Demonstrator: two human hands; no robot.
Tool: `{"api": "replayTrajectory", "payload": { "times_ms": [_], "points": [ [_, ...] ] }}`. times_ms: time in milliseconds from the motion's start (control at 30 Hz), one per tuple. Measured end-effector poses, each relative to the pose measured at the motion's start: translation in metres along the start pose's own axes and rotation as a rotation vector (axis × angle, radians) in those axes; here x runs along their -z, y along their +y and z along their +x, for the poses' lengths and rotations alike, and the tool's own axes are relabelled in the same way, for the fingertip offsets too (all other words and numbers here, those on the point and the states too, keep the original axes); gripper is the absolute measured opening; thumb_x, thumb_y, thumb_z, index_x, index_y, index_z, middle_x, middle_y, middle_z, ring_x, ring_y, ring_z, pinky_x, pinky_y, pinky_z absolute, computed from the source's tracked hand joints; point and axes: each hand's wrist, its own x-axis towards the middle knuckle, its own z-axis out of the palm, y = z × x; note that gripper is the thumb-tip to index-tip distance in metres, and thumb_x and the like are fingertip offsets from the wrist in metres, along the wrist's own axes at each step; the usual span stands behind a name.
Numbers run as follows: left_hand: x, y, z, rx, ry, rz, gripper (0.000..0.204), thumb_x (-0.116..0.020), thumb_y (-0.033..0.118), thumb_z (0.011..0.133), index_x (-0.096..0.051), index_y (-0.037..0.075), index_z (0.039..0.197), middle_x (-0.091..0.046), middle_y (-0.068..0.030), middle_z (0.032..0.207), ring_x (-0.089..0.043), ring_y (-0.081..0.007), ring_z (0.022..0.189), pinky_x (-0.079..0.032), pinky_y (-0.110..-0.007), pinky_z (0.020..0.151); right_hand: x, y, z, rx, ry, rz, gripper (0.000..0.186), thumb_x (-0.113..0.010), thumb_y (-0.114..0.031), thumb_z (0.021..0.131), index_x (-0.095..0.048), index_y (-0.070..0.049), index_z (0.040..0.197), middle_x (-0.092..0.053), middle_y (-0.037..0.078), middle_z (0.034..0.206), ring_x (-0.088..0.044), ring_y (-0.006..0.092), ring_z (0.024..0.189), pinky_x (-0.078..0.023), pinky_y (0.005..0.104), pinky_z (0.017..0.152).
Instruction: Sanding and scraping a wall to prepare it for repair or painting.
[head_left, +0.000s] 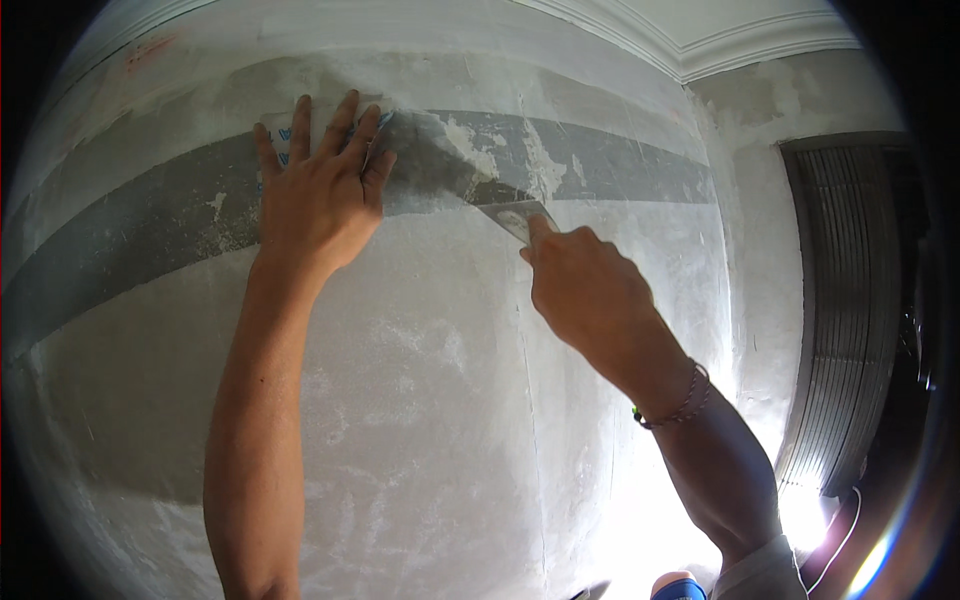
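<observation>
My left hand [320, 195] lies flat against the wall with its fingers spread, pressing on a thin sheet with blue print [284, 140]. The sheet shows between and beside the fingers, and the palm hides most of it. My right hand [590, 280] grips a putty knife [513, 217], its index finger stretched along the metal blade. The blade's edge is at the wall, on the lower border of a dark grey band [600, 175]. Patches of flaked, pale coating mark that band near the knife. My right fist hides the knife's handle.
Plaster moulding [620, 40] runs along the ceiling above. A dark ribbed shutter or door [850, 300] stands at the right, past the wall's corner. Below it, a bright lamp [803, 525] glares beside a white cable [848, 525]. A blue-and-orange object [678, 585] shows at the lower edge.
</observation>
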Motion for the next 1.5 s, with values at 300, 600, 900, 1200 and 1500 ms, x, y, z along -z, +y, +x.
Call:
{"api": "replayTrajectory", "payload": {
  "times_ms": [300, 600, 900, 1200, 1500],
  "points": [
    [0.004, 0.004, -0.005, 0.009, -0.010, 0.018, 0.046, -0.032, 0.041, 0.098, -0.041, 0.021, 0.139, -0.033, 0.0009, 0.148, -0.023, -0.0333, 0.139, -0.009, -0.062, 0.110, -0.005, 0.000, 0.010, -0.070, -0.037, 0.098, 0.030, -0.044, -0.020, 0.096, -0.051, 0.005, 0.111, -0.063, 0.023, 0.082, -0.067, 0.0353, 0.075, -0.056, 0.0415, 0.062],
    [-0.001, 0.002, -0.007, -0.012, 0.023, -0.041, 0.048, -0.032, 0.042, 0.097, -0.045, 0.017, 0.136, -0.038, -0.0039, 0.145, -0.025, -0.0351, 0.137, -0.006, -0.064, 0.109, -0.003, -0.003, 0.011, -0.023, -0.042, 0.077, 0.030, -0.043, -0.020, 0.096, -0.049, 0.003, 0.114, -0.063, 0.027, 0.078, -0.066, 0.0402, 0.073, -0.055, 0.0460, 0.062],
    [-0.003, 0.001, -0.006, -0.026, 0.049, -0.045, 0.048, -0.031, 0.042, 0.097, -0.045, 0.016, 0.136, -0.038, -0.0038, 0.145, -0.025, -0.0354, 0.137, -0.007, -0.064, 0.109, 0.000, -0.005, 0.014, -0.016, -0.057, 0.034, 0.029, -0.043, -0.020, 0.096, -0.048, 0.003, 0.114, -0.063, 0.026, 0.079, -0.065, 0.0408, 0.074, -0.055, 0.0468, 0.065],
    [-0.003, 0.005, -0.008, -0.025, 0.030, -0.052, 0.049, -0.029, 0.043, 0.098, -0.045, 0.017, 0.136, -0.037, -0.0030, 0.145, -0.024, -0.0337, 0.138, -0.005, -0.063, 0.110, -0.007, -0.002, 0.014, -0.049, -0.041, 0.103, 0.030, -0.044, -0.019, 0.095, -0.047, 0.002, 0.116, -0.063, 0.026, 0.080, -0.065, 0.0403, 0.074, -0.054, 0.0465, 0.062],
    [0.002, 0.001, -0.007, -0.001, 0.013, -0.049, 0.048, -0.031, 0.042, 0.097, -0.045, 0.018, 0.136, -0.037, -0.0023, 0.145, -0.025, -0.0337, 0.138, -0.005, -0.063, 0.110, -0.002, -0.001, 0.012, -0.035, -0.040, 0.065, 0.031, -0.043, -0.020, 0.096, -0.050, 0.003, 0.116, -0.063, 0.024, 0.078, -0.066, 0.0390, 0.072, -0.055, 0.0451, 0.063]
  ]
}}
